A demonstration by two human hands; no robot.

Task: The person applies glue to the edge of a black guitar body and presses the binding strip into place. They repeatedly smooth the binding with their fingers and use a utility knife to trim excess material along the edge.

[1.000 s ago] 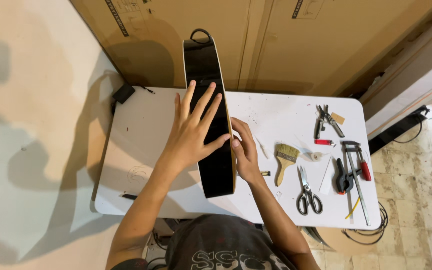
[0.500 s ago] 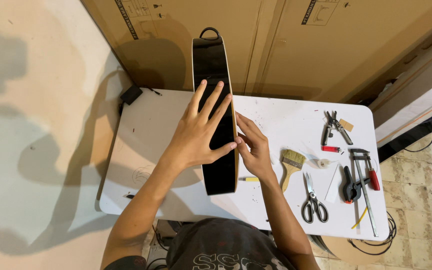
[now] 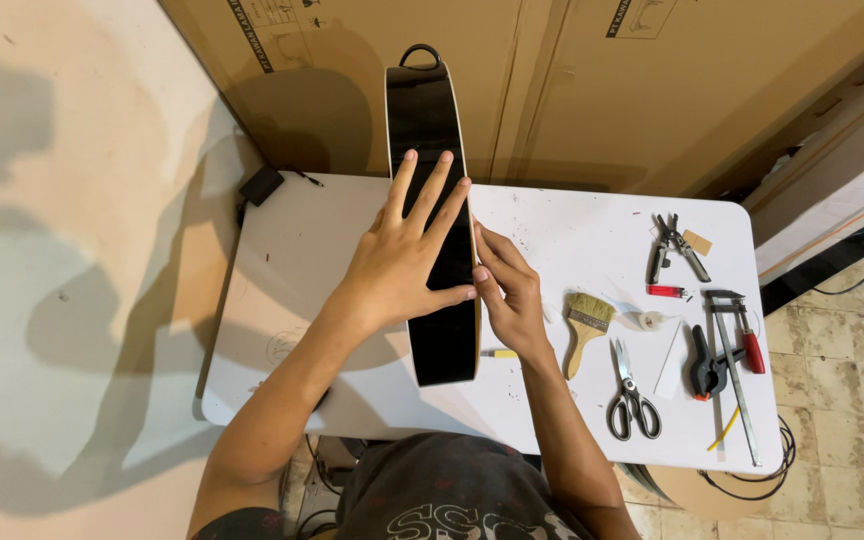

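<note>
Cardboard sheets (image 3: 592, 90), brown and flat, stand as a wall behind a white worktop (image 3: 302, 250) seen from above. To its left a pale plaster wall comes close to the edge; to its right, tiled floor shows. The left half of the worktop surface lies bare and gives the most room, with only a small black adapter (image 3: 260, 185) at the far left corner.

Down the middle runs a long, glossy black panel (image 3: 430, 130) with thin cream edging and a rounded far end that reaches past the worktop's back edge, topped by a black loop. Its near end stops short of the front edge.

My left hand (image 3: 407, 260) lies flat on the black panel, fingers spread and open, pressing rather than clasping. My right hand (image 3: 510, 295) sits just beside it at the panel's right edge, fingers curled against that edge in a light pinch; I cannot tell whether it truly closes on anything.

Tools lie on the right half, apart from the panel: a bar clamp (image 3: 735, 360) with a red handle, grey scissors (image 3: 632, 395), a wooden bristle brush (image 3: 584, 325), pliers (image 3: 674, 245) and a small red lighter (image 3: 666, 291). A yellow pencil (image 3: 498, 353) peeks out just beside the panel, under my right wrist.
</note>
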